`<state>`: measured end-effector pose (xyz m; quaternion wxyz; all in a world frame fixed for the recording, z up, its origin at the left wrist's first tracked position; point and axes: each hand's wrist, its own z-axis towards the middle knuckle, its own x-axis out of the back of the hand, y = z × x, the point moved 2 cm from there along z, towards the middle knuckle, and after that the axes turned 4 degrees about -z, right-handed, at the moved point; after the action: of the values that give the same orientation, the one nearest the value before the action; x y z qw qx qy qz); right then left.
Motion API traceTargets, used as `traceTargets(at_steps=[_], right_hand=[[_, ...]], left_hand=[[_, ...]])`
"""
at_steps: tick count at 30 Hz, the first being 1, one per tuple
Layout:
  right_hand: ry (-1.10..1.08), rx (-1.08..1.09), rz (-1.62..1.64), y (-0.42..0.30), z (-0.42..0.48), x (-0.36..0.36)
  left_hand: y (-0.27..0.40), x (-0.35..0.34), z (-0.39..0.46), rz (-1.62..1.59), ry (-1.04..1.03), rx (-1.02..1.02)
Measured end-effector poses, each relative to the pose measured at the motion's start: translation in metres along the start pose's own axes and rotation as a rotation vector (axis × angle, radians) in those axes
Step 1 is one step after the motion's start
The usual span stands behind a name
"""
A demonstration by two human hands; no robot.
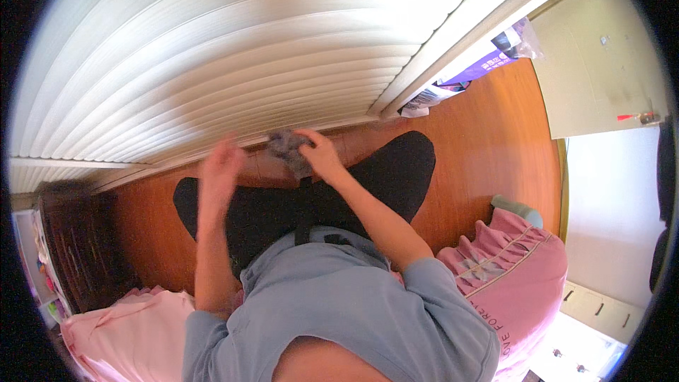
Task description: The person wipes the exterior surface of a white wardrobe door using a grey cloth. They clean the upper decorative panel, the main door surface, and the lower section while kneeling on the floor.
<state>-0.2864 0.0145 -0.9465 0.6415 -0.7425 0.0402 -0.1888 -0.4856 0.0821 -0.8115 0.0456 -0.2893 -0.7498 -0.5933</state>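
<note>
My right hand [320,154] holds a crumpled dark grey, partly see-through item [287,148], perhaps fabric or plastic, between thumb and fingers. Motion blurs it, so its exact kind cannot be told. To its left, my left hand [222,162] is raised apart from it and strongly blurred; whether the fingers are spread or closed does not show. Both hands are above my lap, in front of my black trousers [395,172], near the foot of a white slatted door panel [297,63].
Bags [467,71] stand against the door frame at the right. Pink bedding [520,276] lies at both sides behind me. A dark wooden cabinet [79,244] is at the left, and a pale door [594,63] at the far right. The floor [493,132] is reddish wood.
</note>
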Motion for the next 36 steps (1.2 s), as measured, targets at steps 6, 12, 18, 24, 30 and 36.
traceTargets(at_steps=[6, 12, 18, 24, 30, 36], right_hand=[[0.746, -0.142, 0.921, 0.202, 0.039, 0.091], [0.837, -0.192, 1.362, 0.268, 0.082, 0.146], [0.893, -0.49, 0.394, 0.275, 0.084, 0.105], [0.196, -0.563, -0.92, 0.312, 0.094, 0.056], [-0.123, -0.027, -1.275, 0.31, 0.094, 0.01], [0.633, -0.34, 0.364, 0.261, 0.083, 0.059]], left_hand=[[0.117, 0.146, -0.017, 0.274, 1.09, -1.059], [0.128, 0.225, 0.035, 0.552, 1.156, -0.984], [0.124, 0.201, 0.046, 0.526, 1.103, -0.974], [0.121, 0.208, 0.048, 0.67, 1.161, -0.966], [0.124, 0.205, 0.058, 0.682, 1.136, -1.003], [0.13, 0.213, 0.044, 0.697, 1.077, -0.988]])
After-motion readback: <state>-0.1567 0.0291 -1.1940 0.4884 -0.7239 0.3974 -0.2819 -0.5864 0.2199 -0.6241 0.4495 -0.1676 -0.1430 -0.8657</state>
